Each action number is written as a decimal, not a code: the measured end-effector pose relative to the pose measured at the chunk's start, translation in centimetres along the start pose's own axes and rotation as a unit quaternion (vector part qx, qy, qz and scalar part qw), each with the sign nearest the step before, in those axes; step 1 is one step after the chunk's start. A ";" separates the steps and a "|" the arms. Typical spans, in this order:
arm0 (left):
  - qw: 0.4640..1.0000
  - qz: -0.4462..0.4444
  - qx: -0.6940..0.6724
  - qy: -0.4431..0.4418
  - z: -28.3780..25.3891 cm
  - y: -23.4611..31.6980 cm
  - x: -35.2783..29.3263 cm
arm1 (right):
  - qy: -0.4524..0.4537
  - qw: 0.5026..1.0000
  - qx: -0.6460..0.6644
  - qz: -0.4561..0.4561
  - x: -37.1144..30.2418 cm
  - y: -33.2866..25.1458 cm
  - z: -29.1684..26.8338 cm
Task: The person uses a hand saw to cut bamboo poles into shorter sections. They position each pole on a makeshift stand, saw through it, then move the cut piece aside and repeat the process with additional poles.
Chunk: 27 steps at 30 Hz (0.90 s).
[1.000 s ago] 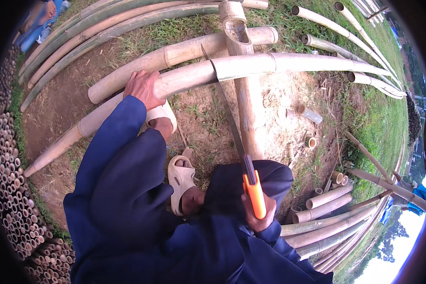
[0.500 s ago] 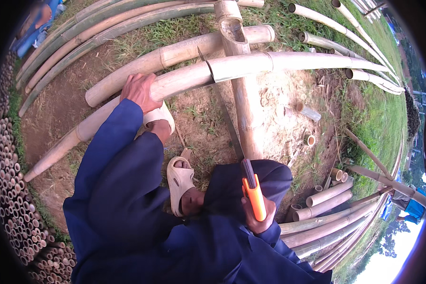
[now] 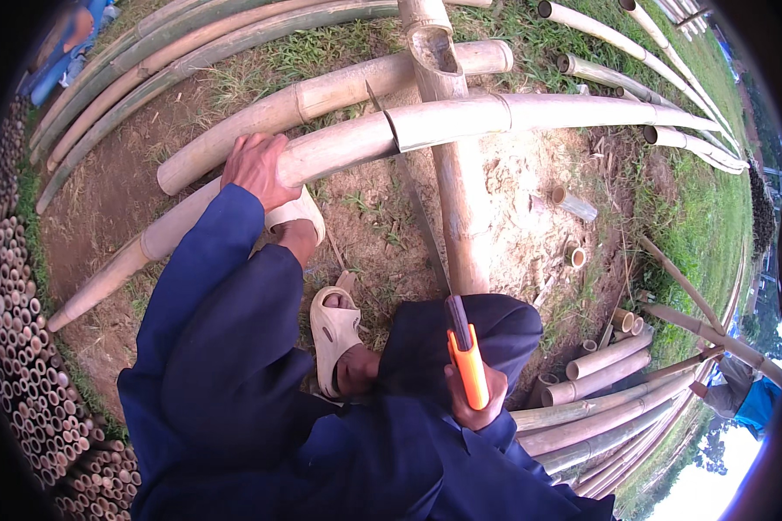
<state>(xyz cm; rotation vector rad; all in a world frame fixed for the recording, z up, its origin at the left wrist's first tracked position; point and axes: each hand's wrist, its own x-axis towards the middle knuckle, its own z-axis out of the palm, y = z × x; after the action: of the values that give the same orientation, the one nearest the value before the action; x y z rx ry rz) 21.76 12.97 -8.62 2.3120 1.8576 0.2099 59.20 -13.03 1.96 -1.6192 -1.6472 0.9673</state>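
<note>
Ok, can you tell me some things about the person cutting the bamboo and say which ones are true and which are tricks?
1. The right hand holds a saw with an orange handle. True.
2. The left hand is pressed on the long bamboo pole that the blade crosses. True.
3. The person is barefoot. False: they wear pale sandals.
4. The saw blade lies flat on the grass, away from any bamboo. False: it runs up from the handle to the pole and meets it.
5. A stack of cut bamboo ends sits on the person's left. True.
</note>
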 end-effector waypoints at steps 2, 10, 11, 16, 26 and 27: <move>1.000 -0.005 -0.018 -0.008 0.5 -0.2 -0.5 | -0.013 0.995 0.041 0.093 5.2 -0.3 1.9; 0.997 0.039 0.007 0.064 0.1 0.4 -0.9 | 0.085 0.992 0.020 -0.092 9.5 -1.6 2.2; 0.998 0.024 0.011 0.053 -0.8 1.1 -0.5 | 0.096 0.991 -0.020 -0.092 8.6 -2.1 0.6; 1.000 0.010 0.013 0.018 0.3 0.8 -1.6 | 0.251 0.958 -0.135 0.012 0.1 0.2 -5.6; 0.996 -0.029 0.044 -0.070 0.6 3.2 -3.6 | 0.397 0.886 -0.157 0.182 -9.2 17.0 -9.6; 0.996 -0.034 0.047 -0.074 1.7 3.5 -3.8 | 0.416 0.874 -0.169 0.185 -9.8 17.8 -9.1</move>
<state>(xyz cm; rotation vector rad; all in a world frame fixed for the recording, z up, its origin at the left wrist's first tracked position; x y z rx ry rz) 24.66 8.48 -9.56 2.2518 1.9059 -0.0565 76.88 -22.51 -7.60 -2.2094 -0.9377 0.0451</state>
